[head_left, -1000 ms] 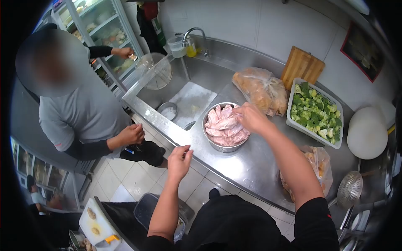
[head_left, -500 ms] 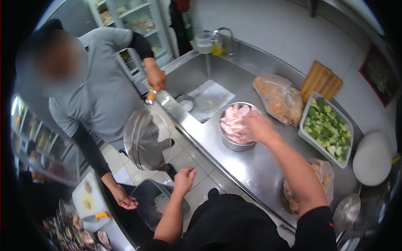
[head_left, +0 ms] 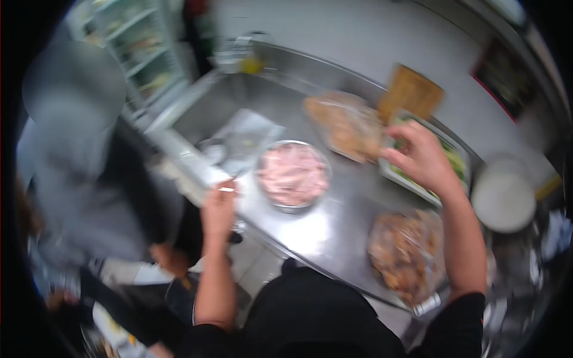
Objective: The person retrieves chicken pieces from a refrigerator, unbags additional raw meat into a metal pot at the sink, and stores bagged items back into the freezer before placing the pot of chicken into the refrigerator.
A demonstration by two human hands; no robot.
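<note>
My right hand (head_left: 421,156) hovers over the near side of a tray (head_left: 421,192) of cut green broccoli (head_left: 453,158), its fingers curved and apart with nothing between them. My left hand (head_left: 219,210) is at the front edge of the steel counter, left of a round metal bowl (head_left: 291,209). Its fingers are pressed together; a small pale band shows at them, too blurred to name. Pink raw meat pieces (head_left: 292,172) fill the bowl. Behind the bowl lies a clear bag of orange-brown food (head_left: 346,124), and a second bag of brown pieces (head_left: 406,253) rests nearer me.
A wooden cutting board (head_left: 410,92) leans at the wall. The sink (head_left: 239,98), with a white sheet (head_left: 250,134), is at the left. A round white object (head_left: 503,200) stands far right. A co-worker in grey (head_left: 83,191) is close on my left, blurred.
The view has swung right. My right hand has left the meat bowl for the broccoli tray. My left hand has risen to the counter edge. The co-worker has turned; the strainer no longer shows.
</note>
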